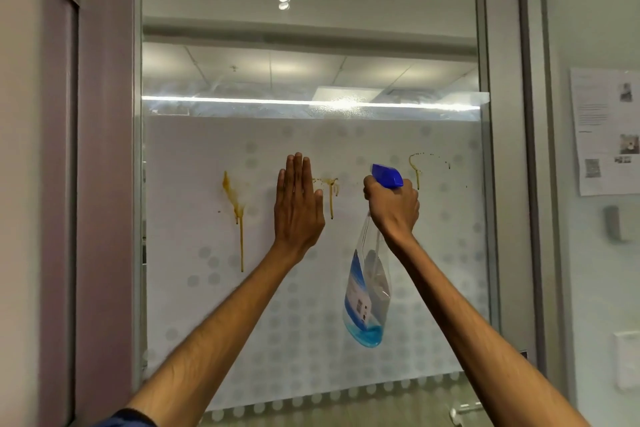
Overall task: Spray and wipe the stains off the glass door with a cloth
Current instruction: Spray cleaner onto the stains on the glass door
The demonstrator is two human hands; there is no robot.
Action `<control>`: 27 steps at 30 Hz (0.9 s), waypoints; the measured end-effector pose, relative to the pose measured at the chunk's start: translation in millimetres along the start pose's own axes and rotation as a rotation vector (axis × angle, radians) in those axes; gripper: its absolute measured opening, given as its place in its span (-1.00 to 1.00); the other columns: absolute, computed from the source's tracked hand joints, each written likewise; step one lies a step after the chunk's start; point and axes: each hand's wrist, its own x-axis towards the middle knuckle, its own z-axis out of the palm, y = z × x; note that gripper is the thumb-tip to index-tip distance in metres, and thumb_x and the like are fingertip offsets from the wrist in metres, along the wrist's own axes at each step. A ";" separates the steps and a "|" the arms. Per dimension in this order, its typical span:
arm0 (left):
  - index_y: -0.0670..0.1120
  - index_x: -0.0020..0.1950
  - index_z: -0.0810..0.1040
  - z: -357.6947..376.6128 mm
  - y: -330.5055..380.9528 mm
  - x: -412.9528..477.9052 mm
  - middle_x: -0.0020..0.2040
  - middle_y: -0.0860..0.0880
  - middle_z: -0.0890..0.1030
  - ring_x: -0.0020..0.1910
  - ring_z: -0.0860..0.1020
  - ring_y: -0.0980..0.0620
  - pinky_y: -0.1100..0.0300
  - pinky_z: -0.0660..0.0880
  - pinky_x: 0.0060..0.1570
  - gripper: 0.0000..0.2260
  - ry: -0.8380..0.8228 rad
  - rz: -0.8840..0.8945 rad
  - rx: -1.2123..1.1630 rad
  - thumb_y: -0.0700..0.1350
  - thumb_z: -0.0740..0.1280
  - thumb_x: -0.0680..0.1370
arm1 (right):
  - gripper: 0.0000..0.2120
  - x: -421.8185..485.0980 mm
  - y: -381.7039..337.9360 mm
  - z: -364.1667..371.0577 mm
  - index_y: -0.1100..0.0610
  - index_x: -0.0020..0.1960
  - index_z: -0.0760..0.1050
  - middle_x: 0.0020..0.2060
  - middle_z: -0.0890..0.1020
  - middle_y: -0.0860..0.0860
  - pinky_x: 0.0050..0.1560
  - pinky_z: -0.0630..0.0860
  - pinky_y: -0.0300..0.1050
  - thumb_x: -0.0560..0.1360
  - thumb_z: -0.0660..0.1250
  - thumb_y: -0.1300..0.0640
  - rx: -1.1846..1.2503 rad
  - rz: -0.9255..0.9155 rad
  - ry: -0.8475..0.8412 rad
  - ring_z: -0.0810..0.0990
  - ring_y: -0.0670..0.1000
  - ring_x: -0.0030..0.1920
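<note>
The glass door (311, 305) has a frosted, dotted lower part with three brownish-yellow drip stains: a left stain (237, 215), a middle stain (330, 191) and a right stain (417, 168). My left hand (298, 204) lies flat on the glass with straight fingers, between the left and middle stains, partly covering the middle one. My right hand (393, 208) grips the neck of a clear spray bottle (367, 291) with a blue trigger head and a little blue liquid at the bottom. Its nozzle points toward the glass. No cloth is in view.
A grey door frame (502, 184) runs down the right side and a purple-grey frame (104, 184) down the left. A paper notice (604, 132) hangs on the right wall above a small wall fitting (613, 224). A door handle (464, 409) shows at the bottom right.
</note>
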 end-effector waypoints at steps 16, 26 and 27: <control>-0.25 0.60 -0.02 54.1 75.8 11.5 0.62 -0.22 -0.02 0.62 -0.05 -0.14 -0.01 -0.12 0.59 -0.44 -0.030 0.034 -0.012 -0.04 0.04 0.68 | -0.77 64.4 35.6 -59.4 0.24 -0.02 0.60 -0.18 0.68 0.17 -0.14 0.61 0.00 0.51 0.37 0.06 -0.003 0.044 0.054 0.56 0.00 -0.27; -0.25 0.60 -0.02 78.9 97.9 8.4 0.62 -0.21 -0.01 0.62 -0.05 -0.14 0.08 -0.26 0.56 -0.44 -0.007 -0.008 0.054 -0.03 0.05 0.68 | -0.78 83.2 54.5 -76.1 0.24 -0.03 0.60 -0.24 0.64 0.11 -0.23 0.53 -0.09 0.49 0.39 0.07 -0.013 0.017 -0.005 0.56 0.00 -0.26; -0.25 0.60 -0.02 80.7 98.9 8.0 0.62 -0.21 -0.01 0.62 -0.06 -0.13 0.07 -0.26 0.56 -0.44 -0.005 -0.001 0.064 -0.03 0.04 0.68 | -0.77 85.3 55.1 -75.9 0.25 -0.01 0.59 -0.22 0.64 0.12 -0.23 0.52 -0.10 0.49 0.39 0.07 -0.014 0.021 -0.002 0.56 0.00 -0.25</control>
